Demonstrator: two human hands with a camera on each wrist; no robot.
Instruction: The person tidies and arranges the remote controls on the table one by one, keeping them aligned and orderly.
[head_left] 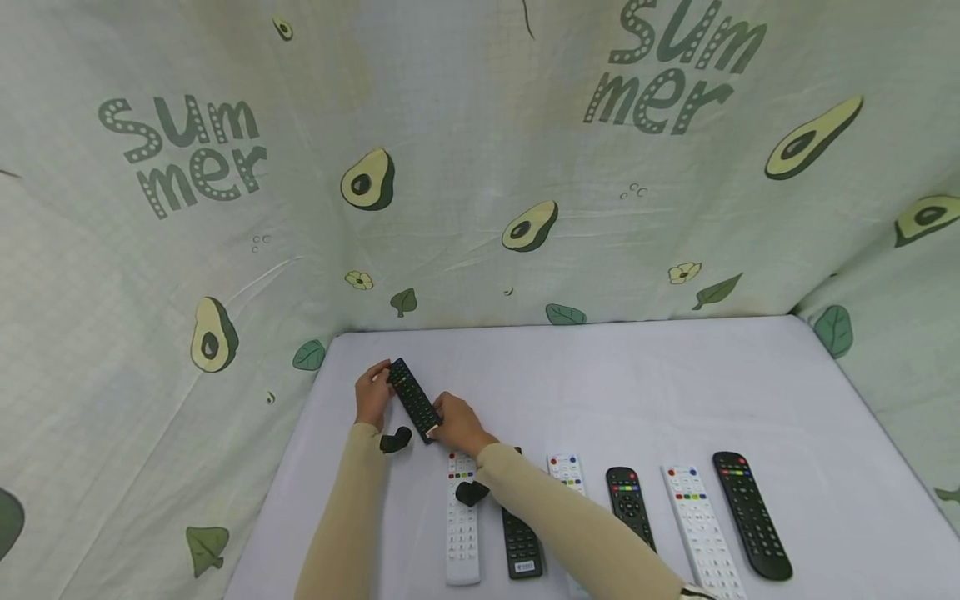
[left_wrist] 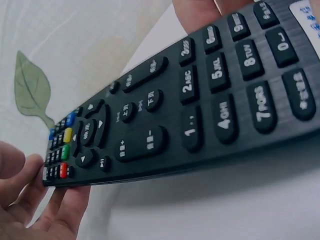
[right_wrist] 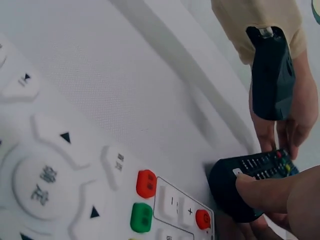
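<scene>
A black remote control [head_left: 414, 400] is held at a slant above the left part of the white table. At its far end, the fingers of my left hand [head_left: 372, 395] pinch it. My right hand [head_left: 461, 425] grips the near end, its thumb [right_wrist: 265, 192] over the face beside a small white label. In the left wrist view the button side of the black remote [left_wrist: 172, 107] fills the frame, with number keys and colored keys showing. Its underside is hidden.
A row lies along the table's near side: white remote [head_left: 462, 537], black remote [head_left: 521, 542], white remote [head_left: 564, 468], black remote [head_left: 628, 500], white remote [head_left: 701, 529] and black remote [head_left: 752, 517]. My right forearm passes over some. A printed cloth [head_left: 450, 275] hangs behind the table [head_left: 600, 383].
</scene>
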